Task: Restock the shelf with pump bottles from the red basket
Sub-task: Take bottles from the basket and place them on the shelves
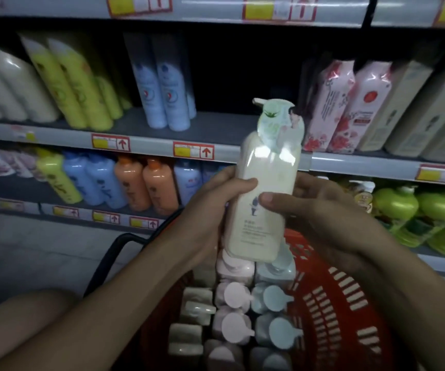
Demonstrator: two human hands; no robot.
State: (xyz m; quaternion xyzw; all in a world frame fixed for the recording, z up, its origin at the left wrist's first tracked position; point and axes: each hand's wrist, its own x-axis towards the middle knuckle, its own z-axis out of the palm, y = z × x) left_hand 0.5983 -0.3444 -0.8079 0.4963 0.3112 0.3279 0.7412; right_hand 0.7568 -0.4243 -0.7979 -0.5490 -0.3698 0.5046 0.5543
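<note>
Bottle (263,199) in your grip is cream-white, glossy plastic, tall with rounded shoulders, its pump head wrapped in a pale green printed tag; small grey print runs down the front. You hold it upright above the red basket (331,298), in front of the shelf (216,124). Your left hand (216,207) curls round its left side, your right hand (320,210) clamps the right, thumb across the label. The basket's slotted plastic wall holds more pump bottles (232,309), with pink, pale blue and white tops.

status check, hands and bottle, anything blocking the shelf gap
Left hand and right hand grip cream pump bottle above red basket. Gap unobstructed.
</note>
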